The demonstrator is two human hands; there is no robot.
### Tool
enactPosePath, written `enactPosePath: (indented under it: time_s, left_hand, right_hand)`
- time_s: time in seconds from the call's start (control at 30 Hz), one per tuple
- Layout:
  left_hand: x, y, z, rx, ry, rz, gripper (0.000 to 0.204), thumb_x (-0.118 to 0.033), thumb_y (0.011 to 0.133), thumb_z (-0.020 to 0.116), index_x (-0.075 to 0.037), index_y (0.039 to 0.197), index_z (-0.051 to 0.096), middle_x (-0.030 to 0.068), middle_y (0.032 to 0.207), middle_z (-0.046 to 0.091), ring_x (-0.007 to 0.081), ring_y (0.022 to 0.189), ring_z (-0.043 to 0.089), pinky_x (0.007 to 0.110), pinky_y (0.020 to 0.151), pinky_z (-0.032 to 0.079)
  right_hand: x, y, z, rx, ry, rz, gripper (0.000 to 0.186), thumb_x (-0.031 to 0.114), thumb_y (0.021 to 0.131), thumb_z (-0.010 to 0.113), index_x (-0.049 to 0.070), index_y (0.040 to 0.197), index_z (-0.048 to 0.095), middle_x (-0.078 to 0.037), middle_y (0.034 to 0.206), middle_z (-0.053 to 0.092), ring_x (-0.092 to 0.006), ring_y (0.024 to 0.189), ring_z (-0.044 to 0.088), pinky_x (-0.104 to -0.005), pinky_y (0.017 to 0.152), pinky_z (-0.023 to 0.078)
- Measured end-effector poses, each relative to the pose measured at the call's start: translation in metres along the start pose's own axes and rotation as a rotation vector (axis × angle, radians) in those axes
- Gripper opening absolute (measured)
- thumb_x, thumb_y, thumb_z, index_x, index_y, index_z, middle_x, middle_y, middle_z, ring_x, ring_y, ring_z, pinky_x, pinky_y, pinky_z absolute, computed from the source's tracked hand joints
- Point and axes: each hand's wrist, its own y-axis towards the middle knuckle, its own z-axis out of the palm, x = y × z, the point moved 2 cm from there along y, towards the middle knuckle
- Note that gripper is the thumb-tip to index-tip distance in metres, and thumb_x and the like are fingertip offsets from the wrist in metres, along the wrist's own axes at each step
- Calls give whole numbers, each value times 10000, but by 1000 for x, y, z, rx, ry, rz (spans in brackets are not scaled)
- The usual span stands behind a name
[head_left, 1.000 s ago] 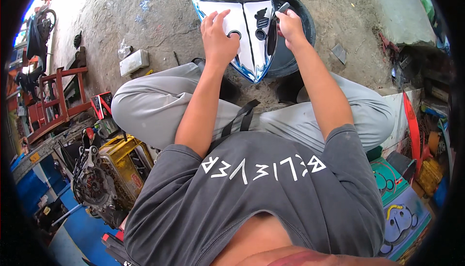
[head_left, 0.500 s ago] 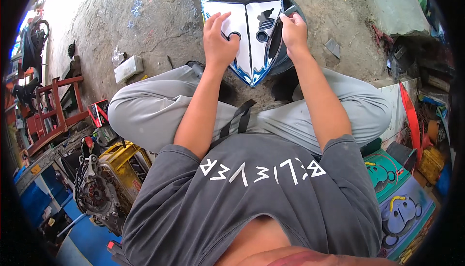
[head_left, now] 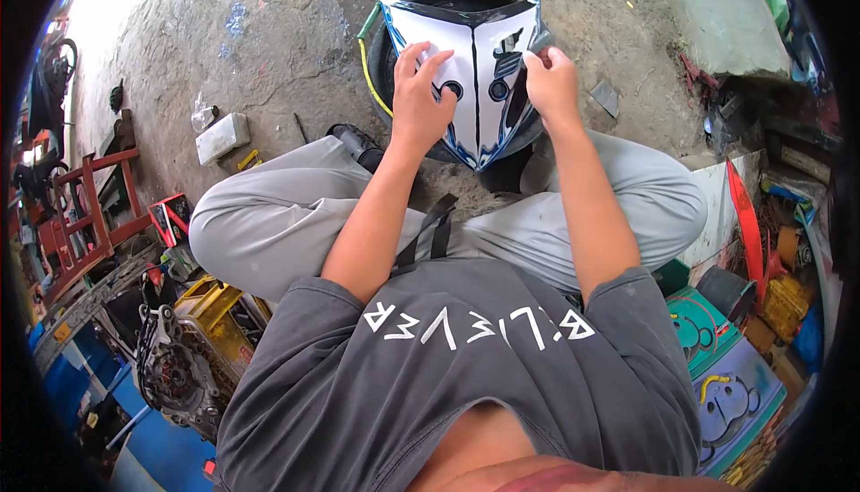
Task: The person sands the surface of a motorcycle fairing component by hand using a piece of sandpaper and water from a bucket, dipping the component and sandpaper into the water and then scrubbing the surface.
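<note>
A white, shield-shaped panel (head_left: 490,133) with blue edges, a black centre line and two round holes lies over a black round tub (head_left: 390,66) edged by a yellow-green hose (head_left: 363,62). My left hand (head_left: 421,107) rests on the panel's left half, fingers spread and bent, thumb at the left hole. At the panel's right edge, my right hand (head_left: 555,98) has thumb and index finger closed on a small grey block (head_left: 543,41), which the fingers partly hide.
My crossed legs flank the tub on concrete (head_left: 287,44). A white block (head_left: 222,138) and grey plate (head_left: 604,98) lie nearby. Red wooden frames (head_left: 98,205), an engine part (head_left: 175,375) and a yellow crate (head_left: 215,322) are left; a red panel (head_left: 745,232) and coloured boards (head_left: 730,411) right.
The panel has shifted right and toward me in the picture, and both my hands with it. More of the tub and hose shows on the left. My left fingers have spread slightly.
</note>
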Motion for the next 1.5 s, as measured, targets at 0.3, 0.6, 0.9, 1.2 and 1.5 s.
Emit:
enactPosePath:
  time_s: [0.3,0.6,0.9,1.2,1.5]
  left_hand:
    - [-9,-4,-7,99,175,-20,632,-24,779,686,-254,1365,744,207,1545,494,438,1500,430,695,1225,299]
    - [-19,-12,-11,157,312,0,593,-116,853,731,-245,1430,693,215,1599,442,453,1536,384,714,1212,301]
    - [-28,16,-12,568,457,-74,1319,-561,717,936,-266,1761,186,242,1823,46,517,1664,37,805,1212,205]
    - [-27,21,-8,646,424,-98,1503,-525,583,1015,-243,1768,136,260,1818,-29,556,1650,-19,828,1201,181]
    - [-28,21,-11,660,404,-137,1510,-470,563,1036,-266,1767,147,247,1819,-12,545,1654,0,831,1198,191]
  right_hand:
    - [36,-22,-23,305,-268,-233,194,151,933,772,-20,1021,745,-137,891,785,-239,788,745,-372,758,577]
    - [18,-15,15,123,34,-348,116,21,911,747,15,1016,699,-110,951,748,-242,865,741,-364,780,574]
    - [9,-23,8,135,-287,-837,390,-63,722,746,38,1097,708,-98,1135,764,-360,1088,658,-451,968,553]
    - [3,-12,8,37,-422,-916,434,-33,694,728,95,1109,716,-51,1184,752,-323,1081,643,-444,934,526]
    - [5,-16,9,130,-396,-911,397,-41,701,737,95,1074,713,-30,1181,764,-303,1108,637,-458,941,490]
